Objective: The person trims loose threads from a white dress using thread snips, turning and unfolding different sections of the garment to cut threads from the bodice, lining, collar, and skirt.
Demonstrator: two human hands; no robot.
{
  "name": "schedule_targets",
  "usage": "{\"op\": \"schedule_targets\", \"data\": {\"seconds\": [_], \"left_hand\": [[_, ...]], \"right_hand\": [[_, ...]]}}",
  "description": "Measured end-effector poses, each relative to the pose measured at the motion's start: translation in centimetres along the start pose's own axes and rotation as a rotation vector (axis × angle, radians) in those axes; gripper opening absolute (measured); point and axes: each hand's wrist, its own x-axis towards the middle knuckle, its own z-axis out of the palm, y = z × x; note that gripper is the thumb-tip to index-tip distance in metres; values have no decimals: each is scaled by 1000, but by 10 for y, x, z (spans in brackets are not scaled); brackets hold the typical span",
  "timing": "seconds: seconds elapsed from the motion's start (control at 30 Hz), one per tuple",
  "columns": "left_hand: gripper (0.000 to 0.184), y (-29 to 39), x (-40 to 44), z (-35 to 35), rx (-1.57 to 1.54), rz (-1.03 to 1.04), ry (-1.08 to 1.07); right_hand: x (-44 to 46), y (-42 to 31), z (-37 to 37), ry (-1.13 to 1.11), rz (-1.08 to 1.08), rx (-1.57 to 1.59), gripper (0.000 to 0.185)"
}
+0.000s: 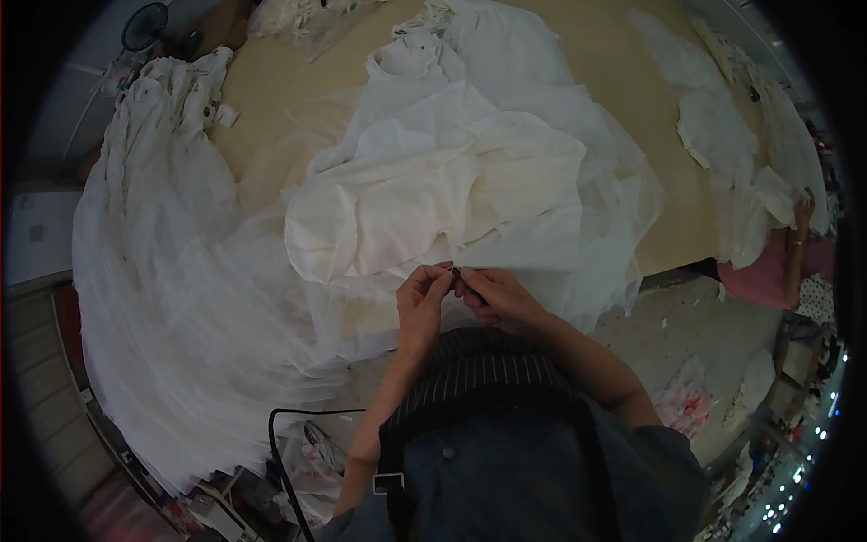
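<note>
A white gown with a cream lining [388,212] and sheer tulle lies spread on the table in front of me. At its near edge, my left hand [422,303] is closed, thumb and fingers pinched on a bit of white fabric or thread too small to tell. Right beside it, my right hand [508,300] is closed around a small dark tool [457,272], whose tip meets the left fingertips. Most of that tool is hidden in the palm, so its kind cannot be made out.
Another white tulle gown [190,262] hangs over the table's left side. A black fan [144,27] stands at the far left. At the right, another person's arm [798,248] rests by white fabric [718,135]. A black cable [275,443] loops at lower left.
</note>
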Motion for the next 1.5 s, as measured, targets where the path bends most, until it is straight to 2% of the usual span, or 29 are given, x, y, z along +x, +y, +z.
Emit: {"op": "schedule_targets", "data": {"seconds": [0.17, 0.23, 0.27, 0.3, 0.37, 0.4, 0.43, 0.5, 0.57, 0.63, 0.77, 0.8, 0.83, 0.87, 0.9, 0.93, 1.0, 1.03, 1.1, 1.13, 1.17, 1.2, 1.23, 1.27, 1.3, 1.37, 1.4, 1.43, 1.5], "left_hand": [[14, 5, 0, -11, 299, 82, -165], [16, 39, -5, -28, 336, -91, -305], [18, 56, -7, -39, 352, -178, -374], [20, 61, -4, -53, 303, -43, -135], [27, 63, 10, -88, 398, 261, 349], [31, 62, 23, -106, 541, 434, 599], [33, 65, 36, -114, 582, 409, 672], [34, 65, 65, -130, 578, 309, 702], [35, 45, 99, -165, 423, 111, 490], [30, 50, 108, -173, 279, -92, 272], [11, 98, 16, -147, 67, 127, 122], [10, 89, -1, -166, 310, 148, 93], [12, 78, -17, -194, 552, 167, 67], [16, 56, -26, -220, 897, 200, 98], [22, 37, -33, -237, 1240, 225, 132], [23, 32, -46, -238, 1371, 138, 166], [27, 38, -69, -227, 1623, -51, 233], [23, 54, -60, -210, 1271, -90, 388], [18, 92, -37, -167, 791, 118, 463], [19, 101, -19, -155, 911, 294, 454], [22, 106, 2, -143, 1025, 473, 443], [32, 106, 30, -129, 909, 561, 370], [43, 107, 56, -111, 791, 647, 299], [68, 113, 71, -89, 814, 447, 237], [90, 76, 112, -103, 1031, 556, 207], [112, 56, 139, -90, 1094, 194, 83], [113, 43, 148, -90, 1171, -14, 17], [102, 26, 150, -96, 1201, 76, -93], [45, 9, 128, -94, 1249, 269, -141]], "right_hand": [[-1, -4, -4, 15, -74, -83, 31], [-14, -19, -15, 29, -158, -252, 27], [-14, -23, -25, 193, -415, -479, 23], [-13, -30, -36, 359, -673, -704, 22], [-25, -66, -52, 802, -873, -1106, 26], [-18, -80, -66, 979, -1018, -1126, 30], [-7, -91, -83, 1156, -1164, -1135, 35], [34, -97, -131, 1271, -1048, -1096, 40], [46, -107, -135, 1066, -886, -769, 42], [38, -112, -115, 523, -630, -207, 42], [-77, -117, -70, 371, -513, -663, 28], [-100, -113, -95, 170, -363, -698, 26], [-119, -113, -111, 179, -232, -864, 28], [-138, -110, -129, 191, -97, -1026, 29], [-149, -91, -184, 357, -229, -1289, 27], [-155, -74, -236, 532, -366, -1545, 26], [-167, -76, -267, 1396, -215, -1866, 31], [-167, -105, -236, 1355, -377, -1609, 35], [-137, -153, -175, 1264, -612, -1281, 41], [-112, -170, -145, 1234, -707, -1215, 43], [-76, -182, -125, 1088, -945, -1243, 39], [-42, -193, -94, 918, -935, -1084, 36], [3, -202, -89, 790, -1060, -1228, 26], [46, -207, -66, 643, -1109, -1141, 17], [88, -211, -51, 597, -1098, -1188, 20], [172, -217, -39, 623, -1062, -1282, 34], [214, -217, -47, 697, -1025, -1332, 40], [252, -217, -54, 774, -983, -1381, 46], [311, -204, -73, 1032, -898, -1322, 63]]}}
